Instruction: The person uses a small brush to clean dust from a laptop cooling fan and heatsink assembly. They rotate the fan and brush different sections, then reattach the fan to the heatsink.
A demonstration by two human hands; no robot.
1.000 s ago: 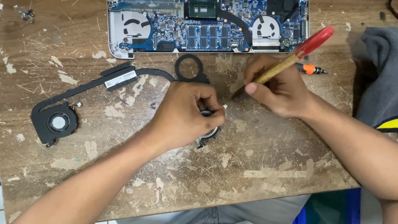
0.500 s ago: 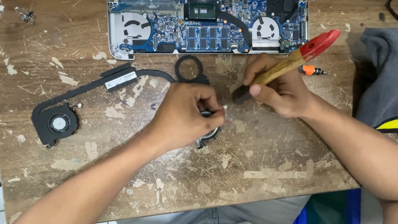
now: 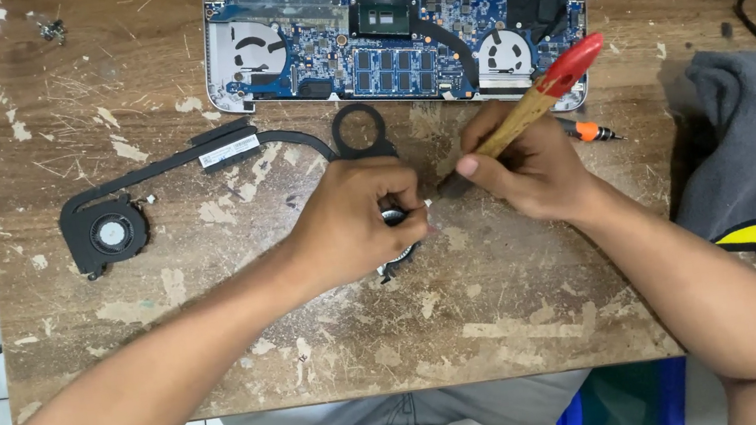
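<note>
Fingers of the left hand (image 3: 356, 225) pinch the small fan (image 3: 398, 256) flat on the table (image 3: 507, 322), so the right hand (image 3: 527, 170), clenched round the brush (image 3: 537, 97), should sweep lightly.

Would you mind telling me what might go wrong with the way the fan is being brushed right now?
The left hand covers most of the small fan, so the brush in the right hand may work half blind and could bend a blade. Loosened dust could drift onto the open laptop board just behind.
</note>
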